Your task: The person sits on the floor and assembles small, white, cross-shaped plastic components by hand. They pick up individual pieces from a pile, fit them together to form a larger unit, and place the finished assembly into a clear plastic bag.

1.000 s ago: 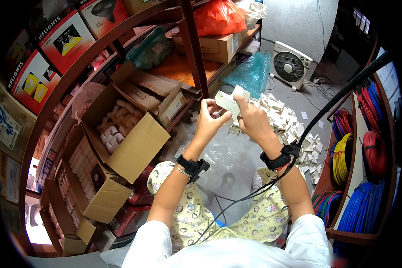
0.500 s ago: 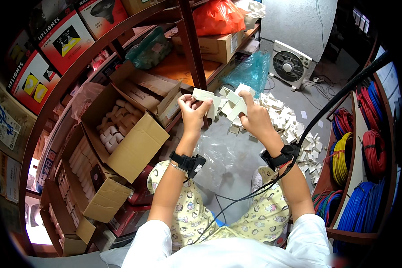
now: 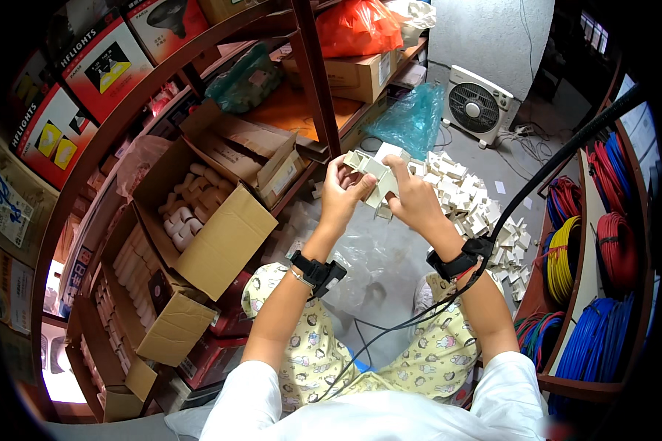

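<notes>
Both hands — left hand point(image 3: 340, 195), right hand point(image 3: 412, 197) — hold small white boxes point(image 3: 371, 170) in closed fingers; white box pile point(image 3: 467, 198) beyond, open carton point(image 3: 213, 220) at left.

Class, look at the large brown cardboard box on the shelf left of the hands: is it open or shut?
Open. The large brown cardboard box has its flaps folded outward, and white cylindrical pieces show inside.

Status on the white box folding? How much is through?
Done: a pile of folded small white boxes lies on the floor. In hand: left hand and right hand hold one white box between them, flaps open. Left: cannot tell; no stack of unfolded blanks shows.
</notes>
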`<action>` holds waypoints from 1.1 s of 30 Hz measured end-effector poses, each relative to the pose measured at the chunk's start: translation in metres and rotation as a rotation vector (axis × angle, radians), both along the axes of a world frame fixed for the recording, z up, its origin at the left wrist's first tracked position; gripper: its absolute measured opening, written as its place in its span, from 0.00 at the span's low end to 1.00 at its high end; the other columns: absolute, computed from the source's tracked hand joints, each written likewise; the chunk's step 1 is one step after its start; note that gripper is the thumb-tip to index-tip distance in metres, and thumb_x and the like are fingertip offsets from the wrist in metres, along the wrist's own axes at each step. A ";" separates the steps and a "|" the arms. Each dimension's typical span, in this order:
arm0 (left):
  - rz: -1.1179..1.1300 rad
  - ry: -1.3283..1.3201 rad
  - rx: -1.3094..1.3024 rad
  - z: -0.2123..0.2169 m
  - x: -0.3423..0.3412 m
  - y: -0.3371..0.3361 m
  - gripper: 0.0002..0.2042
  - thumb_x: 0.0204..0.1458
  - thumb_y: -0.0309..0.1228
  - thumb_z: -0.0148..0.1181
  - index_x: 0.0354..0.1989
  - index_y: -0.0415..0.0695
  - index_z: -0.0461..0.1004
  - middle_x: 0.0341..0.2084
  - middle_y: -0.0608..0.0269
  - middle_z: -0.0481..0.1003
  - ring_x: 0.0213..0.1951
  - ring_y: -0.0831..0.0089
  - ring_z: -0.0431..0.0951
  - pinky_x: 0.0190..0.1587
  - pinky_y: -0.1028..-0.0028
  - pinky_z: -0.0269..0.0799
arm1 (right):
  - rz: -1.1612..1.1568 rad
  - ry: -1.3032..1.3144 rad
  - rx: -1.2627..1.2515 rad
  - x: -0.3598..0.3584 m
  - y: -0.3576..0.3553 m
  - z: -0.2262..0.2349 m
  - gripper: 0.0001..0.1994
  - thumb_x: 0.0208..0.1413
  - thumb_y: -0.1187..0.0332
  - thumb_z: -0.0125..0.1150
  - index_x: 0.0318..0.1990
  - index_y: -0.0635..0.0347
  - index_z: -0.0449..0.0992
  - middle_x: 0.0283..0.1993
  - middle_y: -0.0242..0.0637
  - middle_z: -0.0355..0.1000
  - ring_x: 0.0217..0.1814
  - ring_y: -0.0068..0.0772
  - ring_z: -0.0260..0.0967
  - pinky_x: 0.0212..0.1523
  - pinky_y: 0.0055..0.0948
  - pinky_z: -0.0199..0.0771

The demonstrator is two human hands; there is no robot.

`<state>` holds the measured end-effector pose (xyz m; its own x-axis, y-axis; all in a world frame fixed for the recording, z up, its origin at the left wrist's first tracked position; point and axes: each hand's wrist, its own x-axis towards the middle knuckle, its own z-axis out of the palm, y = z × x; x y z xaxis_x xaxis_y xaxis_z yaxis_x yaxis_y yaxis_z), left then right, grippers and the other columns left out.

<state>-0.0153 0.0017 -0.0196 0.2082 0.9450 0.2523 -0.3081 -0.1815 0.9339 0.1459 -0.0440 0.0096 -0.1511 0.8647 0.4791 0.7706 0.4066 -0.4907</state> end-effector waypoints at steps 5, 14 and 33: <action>0.005 0.015 -0.014 -0.006 0.011 -0.009 0.42 0.51 0.46 0.62 0.63 0.39 0.41 0.55 0.53 0.61 0.57 0.68 0.62 0.58 0.70 0.59 | 0.017 -0.004 -0.024 -0.005 -0.002 -0.003 0.27 0.43 0.78 0.57 0.53 0.55 0.56 0.30 0.52 0.72 0.33 0.56 0.71 0.31 0.45 0.72; -0.038 0.187 -0.054 -0.004 0.004 -0.005 0.42 0.44 0.35 0.69 0.57 0.39 0.40 0.49 0.51 0.60 0.54 0.68 0.62 0.54 0.71 0.63 | 0.108 -0.065 0.084 -0.002 0.001 -0.014 0.28 0.45 0.74 0.60 0.56 0.54 0.57 0.27 0.46 0.70 0.33 0.50 0.72 0.30 0.44 0.71; 0.203 0.075 0.098 -0.020 0.014 -0.006 0.40 0.45 0.32 0.68 0.56 0.43 0.40 0.50 0.50 0.58 0.52 0.67 0.63 0.50 0.70 0.66 | -0.087 -0.332 0.320 -0.019 -0.003 -0.007 0.39 0.35 0.69 0.67 0.61 0.46 0.60 0.43 0.44 0.66 0.45 0.42 0.65 0.53 0.47 0.60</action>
<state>-0.0014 -0.0042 -0.0394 0.0377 0.9410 0.3362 -0.1865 -0.3239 0.9275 0.1266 -0.0469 0.0023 -0.2744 0.6978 0.6617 0.9028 0.4239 -0.0727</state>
